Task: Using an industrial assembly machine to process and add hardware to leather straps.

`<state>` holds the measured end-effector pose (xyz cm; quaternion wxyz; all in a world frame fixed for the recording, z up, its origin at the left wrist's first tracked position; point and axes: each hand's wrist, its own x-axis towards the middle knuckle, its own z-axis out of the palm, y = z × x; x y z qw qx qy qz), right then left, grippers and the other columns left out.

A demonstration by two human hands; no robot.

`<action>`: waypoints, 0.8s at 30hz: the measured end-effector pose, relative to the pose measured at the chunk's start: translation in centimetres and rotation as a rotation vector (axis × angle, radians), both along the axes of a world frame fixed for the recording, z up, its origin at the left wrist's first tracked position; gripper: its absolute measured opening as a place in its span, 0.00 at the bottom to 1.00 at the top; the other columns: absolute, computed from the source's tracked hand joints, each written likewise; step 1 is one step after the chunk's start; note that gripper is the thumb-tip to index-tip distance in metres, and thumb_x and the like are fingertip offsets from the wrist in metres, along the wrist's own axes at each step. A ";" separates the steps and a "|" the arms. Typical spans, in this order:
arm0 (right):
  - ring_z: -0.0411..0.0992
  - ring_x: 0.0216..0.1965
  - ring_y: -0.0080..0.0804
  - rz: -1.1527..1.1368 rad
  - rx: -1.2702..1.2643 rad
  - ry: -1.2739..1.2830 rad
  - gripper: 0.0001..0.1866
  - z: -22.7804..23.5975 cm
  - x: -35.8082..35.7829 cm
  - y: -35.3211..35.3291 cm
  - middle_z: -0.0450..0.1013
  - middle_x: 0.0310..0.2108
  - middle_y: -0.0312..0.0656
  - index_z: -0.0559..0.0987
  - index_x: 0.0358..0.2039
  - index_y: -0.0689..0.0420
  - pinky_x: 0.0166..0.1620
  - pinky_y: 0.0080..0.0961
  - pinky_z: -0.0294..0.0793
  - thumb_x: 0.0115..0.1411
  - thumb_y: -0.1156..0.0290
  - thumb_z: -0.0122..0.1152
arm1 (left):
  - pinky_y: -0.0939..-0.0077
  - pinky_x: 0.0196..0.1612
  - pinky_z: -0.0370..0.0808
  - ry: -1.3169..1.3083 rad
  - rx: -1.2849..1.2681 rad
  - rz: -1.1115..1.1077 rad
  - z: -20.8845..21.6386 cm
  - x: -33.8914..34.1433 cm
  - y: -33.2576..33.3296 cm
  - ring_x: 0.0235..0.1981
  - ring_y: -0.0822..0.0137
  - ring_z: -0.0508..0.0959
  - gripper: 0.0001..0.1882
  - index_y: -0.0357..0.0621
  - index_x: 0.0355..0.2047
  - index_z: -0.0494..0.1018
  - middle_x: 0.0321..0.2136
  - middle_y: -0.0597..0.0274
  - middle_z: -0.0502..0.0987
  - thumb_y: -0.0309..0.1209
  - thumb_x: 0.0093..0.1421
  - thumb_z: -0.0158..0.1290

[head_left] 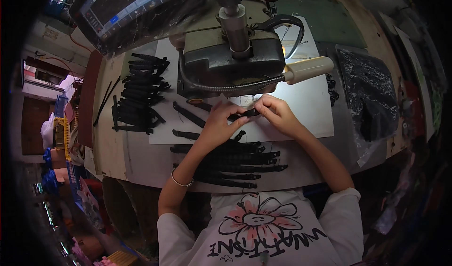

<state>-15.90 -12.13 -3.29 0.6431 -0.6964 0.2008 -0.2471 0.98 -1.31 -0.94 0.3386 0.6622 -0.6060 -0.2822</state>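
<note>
Just in front of the sewing machine head [230,59], both my hands meet at a black fabric strap [249,112]. My left hand [225,122] pinches it between thumb and fingers. At the strap's end, the fingertips of my right hand [278,113] are closed on it too. The small parts between my fingertips are too fine to make out. Several more black straps [235,167] lie crosswise below my left wrist, near the table's front edge. Two straps [188,114] slant across the white board [310,120] beside my left hand.
A pile of black straps [139,92] lies at the left. The machine's display screen [122,12] hangs at the back left. A pale cylindrical lamp [309,70] juts out right of the head, and a clear plastic bag with dark contents [367,92] rests farther right.
</note>
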 end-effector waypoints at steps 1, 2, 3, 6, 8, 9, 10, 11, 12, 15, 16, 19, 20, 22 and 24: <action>0.64 0.27 0.21 0.014 0.016 -0.010 0.11 0.3 0.0 0.0 0.66 0.24 0.37 0.73 0.27 0.65 0.32 0.19 0.64 0.60 0.70 0.49 | 0.73 0.50 0.61 -0.008 0.001 -0.012 0.2 -0.1 0.0 0.36 0.69 0.72 0.12 0.39 0.33 0.73 0.26 0.63 0.74 0.34 0.53 0.56; 0.64 0.27 0.21 0.014 0.018 -0.012 0.11 0.4 0.1 0.0 0.66 0.24 0.37 0.73 0.27 0.65 0.32 0.19 0.64 0.60 0.70 0.49 | 0.73 0.50 0.61 -0.010 0.003 -0.012 0.0 0.0 -0.1 0.36 0.69 0.72 0.12 0.39 0.33 0.73 0.26 0.63 0.74 0.34 0.53 0.56; 0.64 0.27 0.21 0.008 0.000 -0.020 0.10 0.5 0.0 -0.1 0.66 0.24 0.37 0.73 0.27 0.65 0.32 0.19 0.64 0.60 0.71 0.49 | 0.66 0.55 0.55 0.160 0.053 -0.002 -0.3 0.1 -0.2 0.35 0.68 0.73 0.13 0.39 0.33 0.74 0.27 0.62 0.75 0.36 0.53 0.54; 0.63 0.27 0.22 0.005 -0.027 -0.013 0.10 0.6 -0.3 -0.3 0.66 0.24 0.38 0.73 0.28 0.65 0.32 0.18 0.64 0.60 0.71 0.49 | 0.62 0.57 0.54 0.286 0.117 -0.002 0.0 0.4 -0.5 0.33 0.68 0.75 0.13 0.40 0.32 0.75 0.27 0.62 0.77 0.38 0.54 0.54; 0.63 0.27 0.22 0.016 -0.033 -0.002 0.10 0.5 -0.2 -0.4 0.66 0.25 0.38 0.73 0.28 0.65 0.33 0.18 0.64 0.60 0.71 0.49 | 0.65 0.55 0.58 0.240 0.132 -0.002 0.2 0.5 -0.5 0.32 0.68 0.75 0.13 0.39 0.32 0.75 0.27 0.61 0.77 0.37 0.54 0.54; 0.64 0.27 0.22 0.021 -0.052 -0.005 0.10 0.4 0.1 -0.3 0.66 0.24 0.38 0.73 0.28 0.65 0.33 0.18 0.64 0.59 0.71 0.50 | 0.66 0.53 0.60 0.280 0.113 0.026 0.2 0.6 -0.1 0.30 0.69 0.75 0.13 0.39 0.32 0.75 0.26 0.61 0.77 0.37 0.53 0.55; 0.64 0.27 0.22 0.030 -0.071 -0.011 0.09 0.4 0.6 -0.2 0.67 0.24 0.38 0.73 0.28 0.65 0.33 0.18 0.65 0.59 0.71 0.50 | 0.67 0.51 0.62 0.319 0.091 0.058 0.3 0.7 0.2 0.29 0.69 0.75 0.12 0.40 0.31 0.75 0.24 0.61 0.77 0.37 0.52 0.56; 0.65 0.26 0.22 0.020 -0.085 0.015 0.09 0.6 0.5 0.1 0.68 0.23 0.38 0.73 0.28 0.65 0.32 0.18 0.65 0.59 0.72 0.50 | 0.67 0.50 0.62 0.263 0.045 0.058 0.3 0.7 0.4 0.28 0.69 0.75 0.12 0.41 0.31 0.76 0.24 0.62 0.76 0.37 0.51 0.57; 0.65 0.26 0.22 0.024 -0.102 0.032 0.09 0.9 0.3 0.3 0.68 0.23 0.37 0.74 0.28 0.65 0.32 0.18 0.65 0.58 0.72 0.51 | 0.66 0.49 0.62 0.198 -0.005 0.071 0.4 0.7 0.6 0.27 0.69 0.74 0.12 0.42 0.30 0.76 0.23 0.62 0.76 0.37 0.50 0.58; 0.70 0.26 0.31 0.010 -0.462 0.049 0.04 1.4 -0.9 1.0 0.72 0.24 0.40 0.75 0.27 0.62 0.33 0.22 0.68 0.50 0.76 0.58 | 0.62 0.54 0.55 -0.348 -0.111 0.023 -0.4 1.8 1.4 0.46 0.59 0.66 0.17 0.52 0.34 0.74 0.37 0.63 0.71 0.44 0.45 0.59; 0.70 0.29 0.34 0.059 -0.574 0.067 0.05 1.6 -1.2 1.3 0.72 0.25 0.40 0.75 0.27 0.61 0.35 0.24 0.68 0.47 0.77 0.59 | 0.61 0.53 0.55 -0.390 -0.163 0.022 -1.5 3.1 1.9 0.47 0.56 0.64 0.18 0.52 0.35 0.72 0.41 0.62 0.68 0.43 0.45 0.59; 0.67 0.38 0.39 0.162 -0.793 0.133 0.09 1.8 -1.4 2.4 0.71 0.33 0.41 0.75 0.28 0.59 0.42 0.31 0.66 0.42 0.78 0.59 | 0.65 0.49 0.59 -0.371 -0.184 0.040 -2.3 4.6 3.5 0.44 0.59 0.65 0.18 0.50 0.31 0.72 0.36 0.63 0.69 0.48 0.45 0.58; 0.66 0.41 0.41 0.146 -0.774 0.124 0.12 1.9 -0.9 3.1 0.70 0.37 0.42 0.75 0.31 0.59 0.44 0.32 0.65 0.42 0.78 0.60 | 0.66 0.48 0.59 -0.358 -0.157 0.035 -2.3 4.4 4.4 0.42 0.60 0.66 0.18 0.51 0.30 0.72 0.35 0.63 0.68 0.48 0.45 0.59; 0.63 0.45 0.44 0.151 -0.793 0.120 0.20 2.2 -0.5 4.4 0.66 0.45 0.44 0.73 0.40 0.58 0.47 0.35 0.64 0.42 0.75 0.61 | 0.67 0.48 0.60 -0.327 -0.168 0.022 -1.9 3.3 6.1 0.42 0.61 0.67 0.15 0.51 0.31 0.72 0.35 0.64 0.68 0.44 0.47 0.58; 0.62 0.49 0.44 0.219 -0.814 0.114 0.23 2.2 -0.2 5.6 0.65 0.48 0.44 0.72 0.43 0.58 0.49 0.36 0.62 0.43 0.74 0.61 | 0.70 0.46 0.63 -0.258 -0.271 0.064 -1.1 3.1 7.2 0.39 0.63 0.69 0.12 0.50 0.29 0.72 0.32 0.65 0.70 0.40 0.48 0.59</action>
